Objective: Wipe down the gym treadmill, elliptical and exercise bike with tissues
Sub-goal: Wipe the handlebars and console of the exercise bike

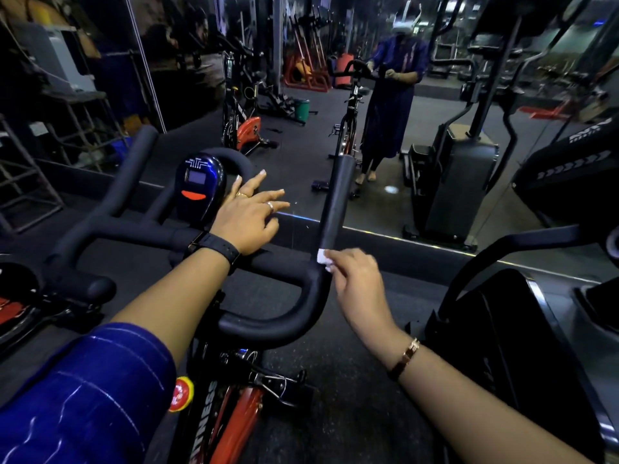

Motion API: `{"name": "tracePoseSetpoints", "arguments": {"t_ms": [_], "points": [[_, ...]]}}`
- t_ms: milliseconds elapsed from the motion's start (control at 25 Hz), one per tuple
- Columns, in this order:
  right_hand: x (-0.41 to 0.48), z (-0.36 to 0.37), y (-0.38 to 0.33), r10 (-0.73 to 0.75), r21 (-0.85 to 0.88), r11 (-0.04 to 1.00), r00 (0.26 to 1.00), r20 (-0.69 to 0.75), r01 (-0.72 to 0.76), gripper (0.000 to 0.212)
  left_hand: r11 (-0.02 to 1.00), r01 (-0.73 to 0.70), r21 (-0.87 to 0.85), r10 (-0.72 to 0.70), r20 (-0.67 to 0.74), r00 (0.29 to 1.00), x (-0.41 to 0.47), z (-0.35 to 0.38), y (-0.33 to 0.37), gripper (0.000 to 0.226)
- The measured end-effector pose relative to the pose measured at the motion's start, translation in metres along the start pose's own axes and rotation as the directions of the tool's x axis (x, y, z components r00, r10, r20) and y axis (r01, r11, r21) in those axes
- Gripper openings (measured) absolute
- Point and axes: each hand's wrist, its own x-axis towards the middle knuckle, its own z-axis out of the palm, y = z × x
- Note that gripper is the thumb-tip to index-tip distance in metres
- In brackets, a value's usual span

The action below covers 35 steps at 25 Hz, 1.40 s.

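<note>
While the tissue is pinched at the fingertips of the right hand and pressed to the base of the right horn of the bike, the horn's foam grip is judged to be the part under wiping. The small wad is kept at the fingertips, presumably so it can be run along the horn. The left hand is held over the bar beside the console, fingers spread, nothing held; whether the bar is being steadied cannot be told. One container is noted: a green bin, seen only in the mirror; its contents cannot be made out. No tissue box is seen.
</note>
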Motion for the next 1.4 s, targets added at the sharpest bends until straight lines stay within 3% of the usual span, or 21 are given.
{"name": "tracePoseSetpoints", "arguments": {"t_ms": [200,400,560,680,760,840,960,1080,1200,1280,1400], "points": [[-0.080,0.003,-0.029,-0.120,0.058,0.991,0.992,-0.042,0.122,0.036,1.000,0.018,0.003,-0.018,0.003,1.000,0.000,0.001,0.003,0.046],[-0.082,-0.009,-0.047,-0.328,0.164,0.935,0.942,0.065,0.314,0.029,1.000,0.010,-0.015,-0.010,0.000,1.000,-0.002,0.000,0.002,0.049],[-0.034,-0.011,-0.023,-0.141,0.085,0.986,0.988,-0.063,0.146,0.017,0.997,0.000,-0.079,0.000,-0.006,1.000,-0.001,0.000,0.006,0.037],[-0.039,-0.003,-0.016,-0.081,-0.096,0.992,0.995,0.050,0.085,0.019,0.994,-0.025,-0.109,0.038,0.119,0.992,-0.006,-0.007,0.005,0.036],[-0.047,-0.004,-0.021,-0.134,-0.063,0.988,0.984,0.121,0.142,0.019,0.978,-0.060,-0.197,0.103,0.215,0.971,-0.021,-0.016,-0.003,0.037],[-0.040,-0.008,-0.029,-0.175,0.084,0.983,0.977,0.125,0.165,0.018,0.947,-0.099,-0.305,0.145,0.134,0.980,-0.045,-0.028,-0.015,0.039],[-0.013,-0.005,-0.039,-0.159,0.238,0.961,0.985,0.074,0.137,0.020,0.953,-0.127,-0.276,0.087,-0.153,0.984,-0.083,-0.043,-0.040,0.037],[0.011,0.010,-0.044,-0.104,0.261,0.962,0.990,0.096,0.076,0.019,0.975,0.063,-0.211,-0.123,-0.284,0.951,-0.105,-0.042,-0.064,0.039],[0.030,0.029,-0.047,-0.129,0.257,0.962,0.981,0.144,0.089,0.024,0.907,0.399,-0.137,-0.407,-0.030,0.913,-0.112,-0.030,-0.073,0.057],[0.039,0.042,-0.054,-0.125,0.214,0.974,0.970,0.210,0.079,0.032,0.884,0.453,-0.118,-0.441,0.113,0.890,-0.112,-0.022,-0.079,0.060],[0.044,0.056,-0.063,-0.211,0.135,0.975,0.929,0.305,0.177,0.028,0.896,0.423,-0.133,-0.406,0.138,0.904,-0.112,-0.019,-0.080,0.055]]}}
